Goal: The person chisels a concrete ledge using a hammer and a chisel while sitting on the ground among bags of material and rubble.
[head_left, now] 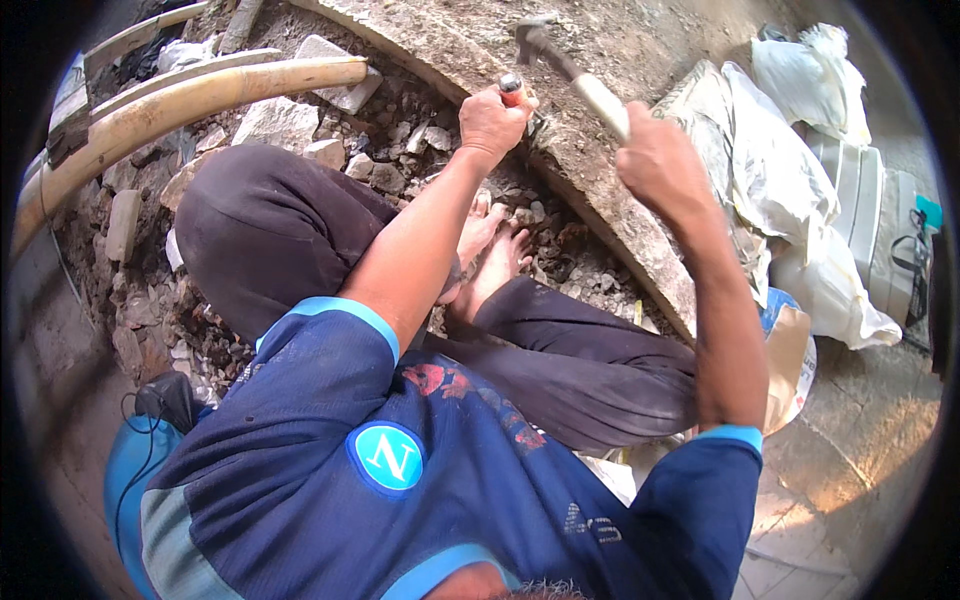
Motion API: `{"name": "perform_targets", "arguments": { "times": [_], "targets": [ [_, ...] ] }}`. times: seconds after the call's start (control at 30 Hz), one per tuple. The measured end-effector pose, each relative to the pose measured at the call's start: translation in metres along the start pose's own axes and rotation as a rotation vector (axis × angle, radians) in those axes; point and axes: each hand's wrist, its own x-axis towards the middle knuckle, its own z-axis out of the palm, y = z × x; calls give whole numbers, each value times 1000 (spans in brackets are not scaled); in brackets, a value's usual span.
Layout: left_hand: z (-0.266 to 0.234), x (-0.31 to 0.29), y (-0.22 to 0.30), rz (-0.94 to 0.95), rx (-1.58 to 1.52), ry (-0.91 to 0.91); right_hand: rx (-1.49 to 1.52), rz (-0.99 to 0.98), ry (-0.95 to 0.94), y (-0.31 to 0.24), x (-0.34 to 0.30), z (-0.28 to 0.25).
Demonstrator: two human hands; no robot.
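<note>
My left hand (492, 125) is wrapped round the orange grip of what looks like a chisel (513, 88), its metal-capped end pointing up. The chisel's lower part is mostly hidden by my hand, near the edge of a broken slab (575, 195). To the right, my right hand (665, 165) grips a hammer (598, 100) by its pale handle. The hammer's dark metal head is raised up and to the left, a short way beyond the chisel's top and apart from it. Below my hands, my bare feet (495, 265) rest among loose rubble (560, 270).
A curved pale pole (220, 95) reaches in from the left over broken stone chunks (275, 125). White sacks (780, 150) lie to the right, beside grey panels (890, 220). A blue bag (140, 480) sits at my lower left. Dirt (650, 40) covers the slab's far side.
</note>
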Motion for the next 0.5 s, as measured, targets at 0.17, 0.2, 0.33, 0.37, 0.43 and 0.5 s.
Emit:
{"name": "perform_targets", "arguments": {
  "times": [0.17,0.2,0.33,0.37,0.43,0.5],
  "targets": [
    [-9,-3,-3,-29,84,38,341,-37,395,-34,-13,-16],
    [-8,-4,-2,-25,70,29,329,5,318,-30,-13,-1],
    [16,-6,-16,16,31,-12,57,91,7,14,-15,42],
    [3,-2,-6,27,34,8,74,87,38,16,-9,42],
    [-7,-14,2,-44,-10,15,187,120,162,13,-10,26],
    [-11,-5,-8,-17,77,80,337,149,226,-19,-12,-9]
  ]
}}
